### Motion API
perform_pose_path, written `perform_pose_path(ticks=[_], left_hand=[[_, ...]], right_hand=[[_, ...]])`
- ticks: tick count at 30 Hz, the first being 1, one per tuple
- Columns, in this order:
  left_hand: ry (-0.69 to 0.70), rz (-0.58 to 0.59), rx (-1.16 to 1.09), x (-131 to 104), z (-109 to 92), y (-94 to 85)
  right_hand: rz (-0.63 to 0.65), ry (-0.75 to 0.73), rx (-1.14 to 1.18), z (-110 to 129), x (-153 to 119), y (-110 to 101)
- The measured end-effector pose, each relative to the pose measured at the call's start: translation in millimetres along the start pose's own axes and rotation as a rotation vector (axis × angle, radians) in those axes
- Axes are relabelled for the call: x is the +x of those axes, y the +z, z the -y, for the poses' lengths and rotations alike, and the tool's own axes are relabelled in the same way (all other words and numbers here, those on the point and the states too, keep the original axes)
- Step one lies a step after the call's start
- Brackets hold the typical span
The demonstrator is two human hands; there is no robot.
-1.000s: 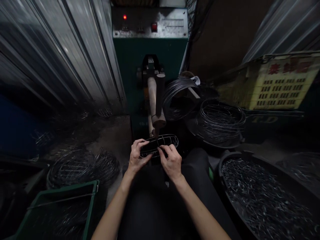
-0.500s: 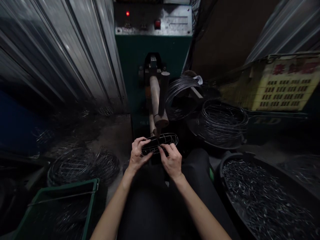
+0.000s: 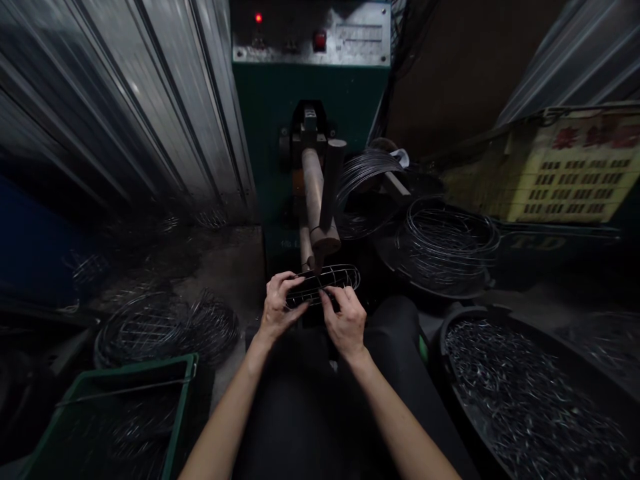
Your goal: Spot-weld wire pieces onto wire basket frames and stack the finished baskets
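Observation:
A shallow oval wire basket (image 3: 345,275) is held tilted beneath the electrode tip (image 3: 319,262) of a spot welder. My left hand (image 3: 278,303) is closed round the basket's left end, fingers on the upper rim and thumb below. At the near side, the thumb and forefinger of my right hand (image 3: 345,319) are pinched together just under the tip. Whatever lies in that pinch is too small and dark to name. The welder's round arm (image 3: 314,193) comes out toward me above the basket. Whether the tip touches the wire cannot be seen clearly.
The green machine body (image 3: 265,93) carries a panel with a lit red lamp (image 3: 259,18). Wire coils (image 3: 450,233) lie to the right. A black tub (image 3: 445,347) holds small curved metal pieces (image 3: 530,393). At left are a green crate (image 3: 187,393) and wire rings (image 3: 140,330).
The view has shifted slightly, so the machine sits a little higher and further right. Both hands keep their grip, and the basket stays under the tip.

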State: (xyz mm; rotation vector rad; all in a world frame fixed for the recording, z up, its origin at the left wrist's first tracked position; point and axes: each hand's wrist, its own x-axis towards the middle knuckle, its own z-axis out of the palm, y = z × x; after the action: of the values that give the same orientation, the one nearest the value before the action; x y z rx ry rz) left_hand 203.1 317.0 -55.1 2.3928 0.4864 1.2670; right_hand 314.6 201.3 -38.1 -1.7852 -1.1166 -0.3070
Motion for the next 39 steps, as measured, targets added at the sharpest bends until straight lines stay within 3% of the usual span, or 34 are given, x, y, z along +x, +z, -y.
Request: perform_pose_path(ticks=[14, 23, 28, 31, 33, 35, 37, 39], left_hand=[[-0.044, 0.029, 0.09, 1, -4, -0.7], [-0.064, 0.007, 0.137, 2, -12, -1.3], [-0.066, 0.003, 0.109, 4, -14, -2.5], [-0.066, 0.057, 0.106, 1, -13, -7.5], [-0.059, 0.104, 0.102, -5, -9, -11.2], [-0.066, 0.094, 0.084, -13, -4, -12.6], [-0.087, 0.037, 0.062, -21, 0, -10.6], [-0.099, -0.016, 0.05, -24, 1, -7.0]], right_hand=[[-0.02, -0.002, -0.029, 2, 3, 1], [0.034, 0.026, -0.054, -4, 2, 2], [0.039, 0.038, -0.034, 6, 4, 1], [0.056, 0.044, 0.008, 1, 5, -23], [0.047, 0.053, -0.014, -24, -3, -56], [0.025, 0.123, -0.145, -68, -22, -98], [0.076, 0.33, -0.41, -124, -47, -142], [0.342, 0.642, -0.688, -179, -75, -179]])
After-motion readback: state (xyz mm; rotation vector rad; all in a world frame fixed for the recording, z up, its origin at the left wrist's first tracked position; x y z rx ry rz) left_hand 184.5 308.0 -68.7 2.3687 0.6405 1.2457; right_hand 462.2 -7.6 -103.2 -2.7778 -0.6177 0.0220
